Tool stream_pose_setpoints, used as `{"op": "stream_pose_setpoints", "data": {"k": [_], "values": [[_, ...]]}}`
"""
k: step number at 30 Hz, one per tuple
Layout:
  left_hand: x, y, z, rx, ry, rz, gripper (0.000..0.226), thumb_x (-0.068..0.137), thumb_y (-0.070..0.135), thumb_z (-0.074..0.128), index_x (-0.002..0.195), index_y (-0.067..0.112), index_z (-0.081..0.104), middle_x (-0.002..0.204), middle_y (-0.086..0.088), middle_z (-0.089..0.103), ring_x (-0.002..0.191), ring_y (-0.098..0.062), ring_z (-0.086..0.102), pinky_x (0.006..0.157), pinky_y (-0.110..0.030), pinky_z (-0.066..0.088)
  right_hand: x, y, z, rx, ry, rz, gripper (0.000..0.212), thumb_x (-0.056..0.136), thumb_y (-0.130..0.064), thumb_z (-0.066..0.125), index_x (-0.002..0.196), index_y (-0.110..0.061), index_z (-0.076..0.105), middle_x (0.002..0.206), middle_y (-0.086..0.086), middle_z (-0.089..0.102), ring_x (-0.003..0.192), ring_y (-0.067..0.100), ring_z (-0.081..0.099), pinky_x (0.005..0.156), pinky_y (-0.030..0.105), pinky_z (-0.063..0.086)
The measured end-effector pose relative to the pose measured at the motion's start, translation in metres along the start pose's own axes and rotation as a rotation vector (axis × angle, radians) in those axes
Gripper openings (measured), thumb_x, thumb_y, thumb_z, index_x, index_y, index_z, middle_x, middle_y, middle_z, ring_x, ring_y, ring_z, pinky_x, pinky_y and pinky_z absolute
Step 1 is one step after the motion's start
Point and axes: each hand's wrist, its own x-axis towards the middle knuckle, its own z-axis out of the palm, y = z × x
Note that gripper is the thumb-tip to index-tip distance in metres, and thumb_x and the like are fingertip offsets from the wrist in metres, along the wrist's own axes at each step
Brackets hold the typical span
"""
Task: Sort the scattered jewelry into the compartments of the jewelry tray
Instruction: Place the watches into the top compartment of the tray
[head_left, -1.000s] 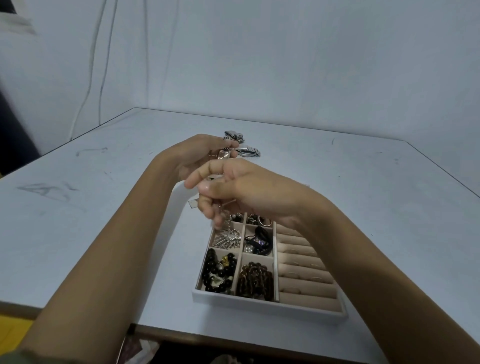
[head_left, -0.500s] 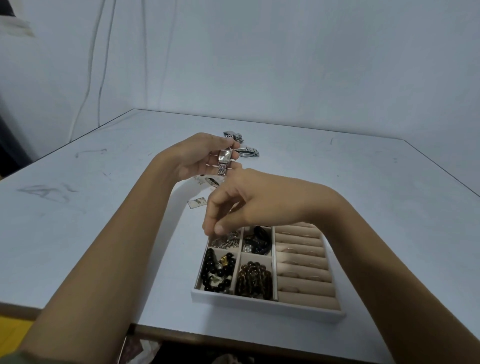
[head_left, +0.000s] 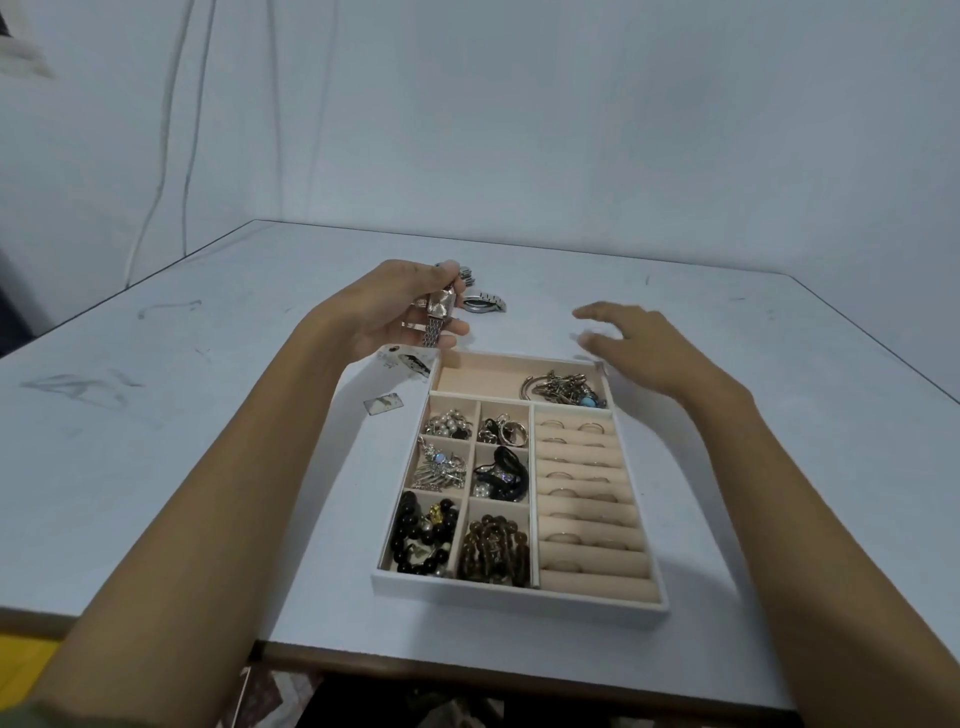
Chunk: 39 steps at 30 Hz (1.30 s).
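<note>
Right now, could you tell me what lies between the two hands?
In the head view, a loose silver watch lies beside the left hand; otherwise bare table.

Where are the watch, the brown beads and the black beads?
watch (head_left: 441, 305): head view, on its square case.
brown beads (head_left: 493, 548): head view, middle of the pile.
black beads (head_left: 409, 512): head view, a bead near the top.

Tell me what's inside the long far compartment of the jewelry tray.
A tangle of silver-coloured jewelry with a turquoise bead lies at its right end; the left part shows bare lining. Whatever sits beneath the tangle is hidden.
</note>
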Motion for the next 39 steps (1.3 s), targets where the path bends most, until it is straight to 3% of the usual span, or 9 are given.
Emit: {"op": "stream_pose_setpoints", "data": {"k": [5,9,13,16,21,26,32,36,39], "values": [[-0.006,0.005,0.005,0.057,-0.032,0.032,0.028,0.095,0.034,0.053,0.093,0.009,0.065,0.085,-0.005,0.060,0.078,-0.020,0.069,0.069,-0.032,0.060,0.000,0.019,0.023,0.165,-0.069,0.057,0.046,0.103,-0.042,0.029,0.145,-0.027,0.039,0.151,-0.006,0.038,0.140,0.017,0.034,0.114,0.031,0.020],[-0.015,0.008,0.009,0.094,-0.046,0.070,0.031,0.095,0.033,0.053,0.101,0.005,0.067,0.086,-0.005,0.066,0.072,-0.015,0.070,0.063,-0.025,0.057,0.001,0.026,0.027,0.095,0.014,0.042,0.041,0.103,-0.030,0.037,0.142,-0.020,0.045,0.151,0.000,0.038,0.140,0.019,0.033,0.112,0.031,0.022],[-0.021,0.007,0.011,0.190,-0.047,0.136,0.034,0.095,0.035,0.053,0.104,0.006,0.069,0.080,0.013,0.070,0.084,-0.011,0.067,0.078,-0.024,0.055,0.003,0.030,0.031,0.037,0.024,0.039,0.039,0.102,-0.028,0.039,0.140,-0.022,0.048,0.153,0.000,0.036,0.141,0.021,0.031,0.114,0.035,0.024],[-0.026,0.007,0.014,0.227,-0.038,0.157,0.028,0.094,0.034,0.053,0.099,0.013,0.072,0.075,0.020,0.069,0.080,-0.005,0.061,0.072,-0.016,0.050,0.002,0.030,0.032,0.031,0.044,0.034,0.039,0.102,-0.027,0.038,0.140,-0.022,0.047,0.152,0.000,0.036,0.141,0.021,0.032,0.114,0.036,0.025],[-0.026,-0.001,0.013,0.228,0.017,0.135,0.024,0.090,0.032,0.062,0.100,0.014,0.074,0.088,0.002,0.073,0.086,-0.014,0.062,0.083,-0.030,0.047,0.001,0.028,0.033,0.017,0.063,0.033,0.039,0.103,-0.027,0.037,0.140,-0.021,0.047,0.153,0.001,0.036,0.142,0.021,0.031,0.113,0.035,0.024],[-0.022,-0.010,0.019,0.324,0.120,0.098,0.025,0.084,0.025,0.070,0.098,0.004,0.071,0.064,0.006,0.063,0.059,-0.006,0.050,0.064,-0.020,0.041,0.001,0.027,0.033,0.020,0.061,0.035,0.039,0.102,-0.027,0.038,0.140,-0.021,0.047,0.152,0.000,0.036,0.141,0.022,0.032,0.113,0.036,0.025],[-0.019,-0.016,0.021,0.481,0.174,0.141,0.011,0.081,0.021,0.074,0.088,0.013,0.073,0.075,0.000,0.069,0.065,-0.006,0.061,0.062,-0.019,0.047,0.001,0.027,0.033,0.026,0.065,0.032,0.039,0.102,-0.025,0.039,0.139,-0.020,0.048,0.152,0.002,0.037,0.142,0.021,0.031,0.113,0.036,0.025],[-0.020,-0.017,0.020,0.597,0.156,0.195,0.009,0.080,0.025,0.074,0.082,0.017,0.075,0.082,-0.002,0.075,0.074,-0.010,0.063,0.073,-0.033,0.053,0.001,0.027,0.033,0.025,0.062,0.034,0.039,0.102,-0.025,0.040,0.139,-0.020,0.048,0.152,0.002,0.037,0.140,0.023,0.033,0.113,0.036,0.025],[-0.019,-0.018,0.021,0.686,0.156,0.240,0.003,0.079,0.027,0.074,0.077,0.024,0.074,0.074,0.001,0.074,0.073,-0.016,0.068,0.080,-0.040,0.055,0.000,0.026,0.032,0.026,0.064,0.035,0.039,0.102,-0.025,0.039,0.140,-0.019,0.048,0.152,0.002,0.037,0.140,0.023,0.033,0.113,0.036,0.025]]}}
